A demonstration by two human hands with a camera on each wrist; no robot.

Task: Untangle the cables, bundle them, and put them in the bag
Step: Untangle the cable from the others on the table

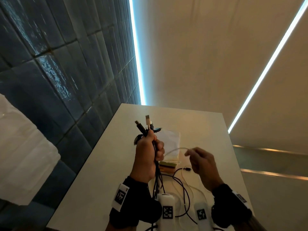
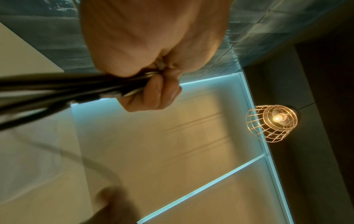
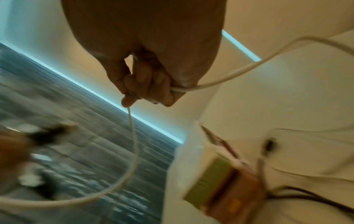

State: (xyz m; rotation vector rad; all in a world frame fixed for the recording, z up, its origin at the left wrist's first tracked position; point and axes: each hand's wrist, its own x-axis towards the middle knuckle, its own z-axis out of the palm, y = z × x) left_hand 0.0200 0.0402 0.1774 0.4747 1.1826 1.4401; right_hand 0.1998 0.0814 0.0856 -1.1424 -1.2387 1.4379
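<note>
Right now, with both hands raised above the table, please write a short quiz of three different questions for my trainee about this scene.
1. True or false: the left hand grips a bunch of black cables with their plugs pointing up.
2. Multiple choice: the right hand holds A) a thin white cable, B) the flat white bag, C) nothing.
3. Fill in: the flat white bag lies on the pale ____, behind the hands.

Key: 1 true; 2 A; 3 table.
</note>
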